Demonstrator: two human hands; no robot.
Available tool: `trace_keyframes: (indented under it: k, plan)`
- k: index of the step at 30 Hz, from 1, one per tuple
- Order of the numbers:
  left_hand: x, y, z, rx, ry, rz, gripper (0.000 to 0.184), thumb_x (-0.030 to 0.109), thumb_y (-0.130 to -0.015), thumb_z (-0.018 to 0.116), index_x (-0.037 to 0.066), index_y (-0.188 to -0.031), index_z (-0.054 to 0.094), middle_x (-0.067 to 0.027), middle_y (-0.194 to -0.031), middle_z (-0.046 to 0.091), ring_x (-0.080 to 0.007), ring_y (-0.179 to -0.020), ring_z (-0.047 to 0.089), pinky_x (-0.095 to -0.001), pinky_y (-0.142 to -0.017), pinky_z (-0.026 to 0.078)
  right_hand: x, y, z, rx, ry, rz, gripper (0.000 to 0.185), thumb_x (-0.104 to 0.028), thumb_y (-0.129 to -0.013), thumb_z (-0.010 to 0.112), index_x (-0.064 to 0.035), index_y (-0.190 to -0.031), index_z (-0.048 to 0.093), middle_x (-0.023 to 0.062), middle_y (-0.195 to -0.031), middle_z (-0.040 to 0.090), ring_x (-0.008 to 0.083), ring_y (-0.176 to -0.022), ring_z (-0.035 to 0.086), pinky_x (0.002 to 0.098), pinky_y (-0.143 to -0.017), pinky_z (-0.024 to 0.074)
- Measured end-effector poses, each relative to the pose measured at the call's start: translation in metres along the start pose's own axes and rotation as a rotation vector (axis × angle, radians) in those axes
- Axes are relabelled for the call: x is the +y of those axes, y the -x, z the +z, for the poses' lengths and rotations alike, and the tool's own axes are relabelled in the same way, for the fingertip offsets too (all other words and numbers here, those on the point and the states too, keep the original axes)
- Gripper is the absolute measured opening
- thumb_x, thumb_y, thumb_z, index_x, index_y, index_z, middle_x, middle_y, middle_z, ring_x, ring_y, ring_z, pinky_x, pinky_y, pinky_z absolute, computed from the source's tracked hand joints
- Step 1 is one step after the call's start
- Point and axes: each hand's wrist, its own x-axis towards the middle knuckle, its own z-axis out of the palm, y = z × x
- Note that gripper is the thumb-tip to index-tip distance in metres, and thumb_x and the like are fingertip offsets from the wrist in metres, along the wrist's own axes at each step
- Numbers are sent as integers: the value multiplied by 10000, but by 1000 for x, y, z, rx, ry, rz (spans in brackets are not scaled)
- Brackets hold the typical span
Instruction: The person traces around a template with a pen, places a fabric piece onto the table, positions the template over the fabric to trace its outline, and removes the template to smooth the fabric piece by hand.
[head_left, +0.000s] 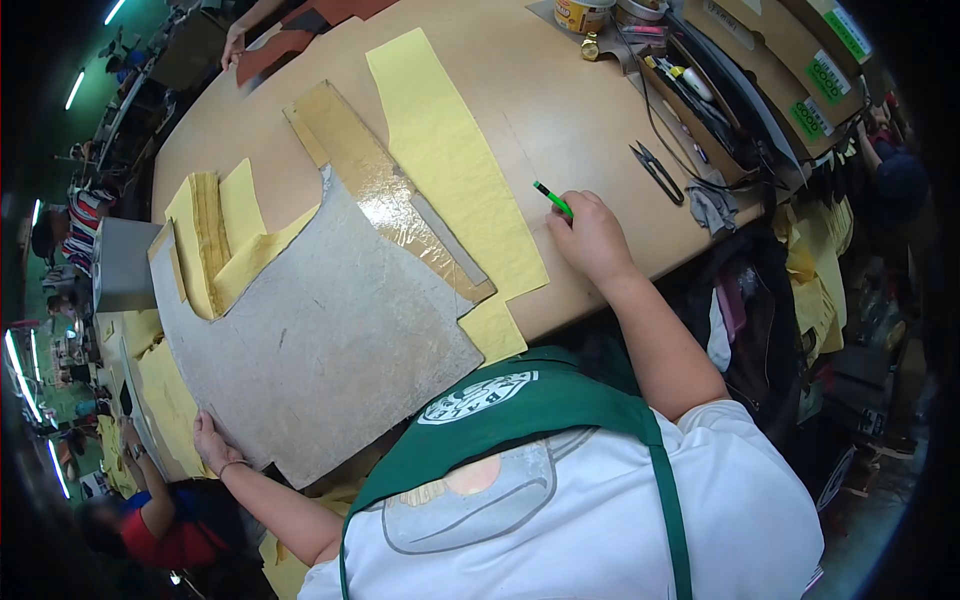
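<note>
My right hand (pixel 590 240) is closed around a green pencil (pixel 553 198), its dark end sticking up, over the table beside a long yellow fabric piece (pixel 450 150). At the left, my left hand (pixel 212 445) grips the lower left edge of a large grey pattern board (pixel 320 330); some of its fingers are hidden. The board lies over yellow fabric, with a folded yellow piece (pixel 208 235) showing in its curved cut-out. A tan, tape-covered strip pattern (pixel 375 190) lies between the board and the long yellow piece.
Black thread snips (pixel 657 172) lie on the right of the table (pixel 480 60), near a box of pens (pixel 700 100). A watch (pixel 590 46) and a tub (pixel 583 14) stand at the back. Another person's hand (pixel 233 48) touches reddish-brown material (pixel 275 55). A metal box (pixel 125 265) stands left.
</note>
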Motion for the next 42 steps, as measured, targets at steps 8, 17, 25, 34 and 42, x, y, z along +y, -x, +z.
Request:
trace_keyframes:
  k: [8, 17, 25, 34, 42]
  plan:
    - [-15, -5, -1, -54, 72, -23, 260, 157, -872, 464, -22, -1052, 515, -94, -1030, 558, -177, -918, 508, -282, -840, 389, -12, 5, 3, -27, 17, -59, 269, -185, -679, 651, 23, -796, 528, 188, -811, 498, 351, -775, 508, 411, -710, 423]
    - [-17, 3, 6, -45, 90, -21, 275, 183, -852, 507, -24, -1034, 514, -78, -999, 552, -168, -912, 496, -281, -838, 382, -31, 12, 23, -7, 83, -176, 349, -203, -638, 703, 8, -844, 517, 158, -854, 475, 326, -829, 473, 390, -743, 406]
    - [-17, 10, 10, -103, -65, 49, 315, 151, -829, 533, -52, -1066, 489, -104, -1039, 548, -164, -954, 489, -278, -861, 362, -35, 9, 34, -75, 96, -281, 188, -59, -678, 623, 13, -805, 505, 183, -787, 493, 353, -771, 486, 431, -705, 397]
    - [27, 54, 81, -85, 32, 66, 363, 55, -800, 539, -73, -1125, 443, -135, -1033, 560, -174, -914, 535, -261, -820, 407, 104, -13, -204, 787, 392, 37, 268, -226, -828, 521, 0, -972, 530, 167, -888, 560, 311, -801, 530, 386, -705, 427]
    - [0, 55, 223, -114, 74, 54, 450, 42, -697, 598, -3, -1131, 488, -90, -971, 558, -173, -872, 529, -271, -778, 426, 235, 39, -257, 604, 271, 573, 256, -205, -825, 530, -7, -988, 527, 148, -906, 554, 276, -815, 528, 363, -712, 431]
